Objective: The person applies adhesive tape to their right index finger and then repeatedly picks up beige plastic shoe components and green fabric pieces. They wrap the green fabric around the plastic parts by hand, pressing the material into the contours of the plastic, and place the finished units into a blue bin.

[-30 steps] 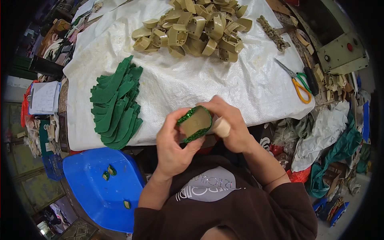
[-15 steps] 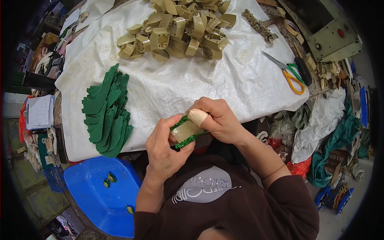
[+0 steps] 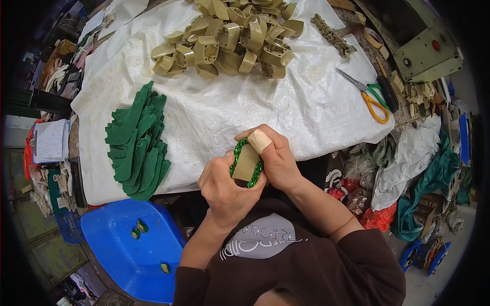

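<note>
Both hands hold a tan plastic shoe heel (image 3: 247, 162) with glittery green covering along its two sides, just off the table's near edge. My left hand (image 3: 227, 186) is closed round its left and lower part, fingers bent. My right hand (image 3: 277, 159) grips the upper right, its thumb, wrapped in pale tape, pressing on the top corner. The heel's underside is hidden by my fingers. On the white sheet (image 3: 204, 115) to the left lies a fanned stack of green fabric pieces (image 3: 138, 148). A heap of bare tan heels (image 3: 224, 41) sits at the far side.
A blue plastic tub (image 3: 117, 255) at lower left holds a few green-edged heels (image 3: 165, 268). Scissors (image 3: 370, 97) with orange and green handles lie at the sheet's right edge. Beyond them stands a grey-green machine (image 3: 426, 56). Bags and scraps (image 3: 403, 163) crowd the right.
The heel has turned more upright in my hands and shifted slightly right. My left hand has moved right, and my right thumb has moved onto the top corner.
</note>
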Demonstrator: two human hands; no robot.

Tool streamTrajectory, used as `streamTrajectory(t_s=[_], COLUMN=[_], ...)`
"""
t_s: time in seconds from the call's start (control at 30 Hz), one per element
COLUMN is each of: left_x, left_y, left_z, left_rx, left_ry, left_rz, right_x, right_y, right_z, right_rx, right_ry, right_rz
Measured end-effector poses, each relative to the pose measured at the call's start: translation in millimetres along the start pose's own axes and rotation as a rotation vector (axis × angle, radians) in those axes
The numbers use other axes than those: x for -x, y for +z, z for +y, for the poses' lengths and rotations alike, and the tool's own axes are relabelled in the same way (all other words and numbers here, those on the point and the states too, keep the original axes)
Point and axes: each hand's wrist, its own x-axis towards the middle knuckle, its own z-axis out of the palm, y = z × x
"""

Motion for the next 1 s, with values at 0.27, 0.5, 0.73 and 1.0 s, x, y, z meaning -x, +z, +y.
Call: streamTrajectory(t_s=[0.27, 0.5, 0.73, 1.0], left_x=[2, 1, 21, 110], left_y=[0, -10, -21, -108], left_z=[-5, -12, -31, -121], left_rx=[-0.044, -0.052, 0.17, -0.031], left_ry=[-0.041, -0.036, -0.153, -0.449], left_rz=[0.069, 0.071, 0.164, 0.46], right_x=[0, 3, -1, -63], right_y=[5, 12, 35, 55], right_z=[0, 4, -10, -18], right_rx=[-0.163, -0.226, 0.343, 0.581], right_ry=[0.03, 0.03, -0.23, -0.518], right_rz=[-0.103, -0.149, -0.179, -0.326])
